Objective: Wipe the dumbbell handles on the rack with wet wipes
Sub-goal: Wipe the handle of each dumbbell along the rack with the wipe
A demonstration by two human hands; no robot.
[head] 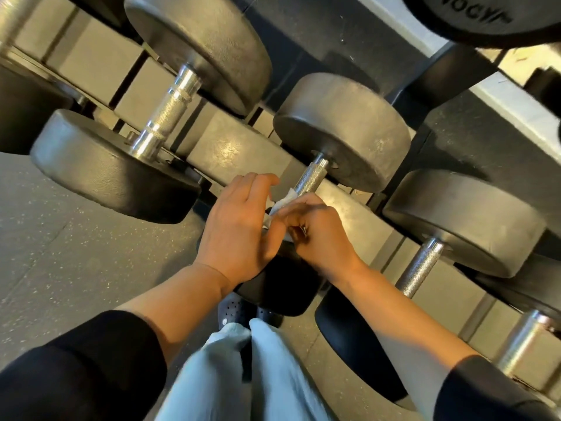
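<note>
Nearest the lens: two black sleeves [76,369], pushed up to bare forearms, above pale grey trousers [243,375] and a perforated grey shoe [230,308] on the speckled rubber floor [60,253]. Left hand [239,220]: back toward the camera, fingers loosely curved, touching the edge of a white wet wipe [280,205]; whether it actually grips the wipe cannot be told. Right hand [315,229]: fingers curled, pinching the wipe from the other side. Wipe: crumpled between the two hands, sitting at the near end of the knurled handle [311,177] of the middle dumbbell [343,129]; contact with the handle appears likely but is partly hidden by the fingers. That dumbbell's near head lies below the wrists, mostly covered. Rack [230,147]: angled cradle rail running from upper left to lower right. Left neighbour: larger dumbbell [194,50] with a bright chrome handle [167,117], fully exposed. Right neighbour: dumbbell [464,220] with a knurled handle [420,265], untouched. A further chrome handle [525,344] shows at the lower right edge. Upper right corner: a black weight [473,16] with raised lettering, not fully legible.
</note>
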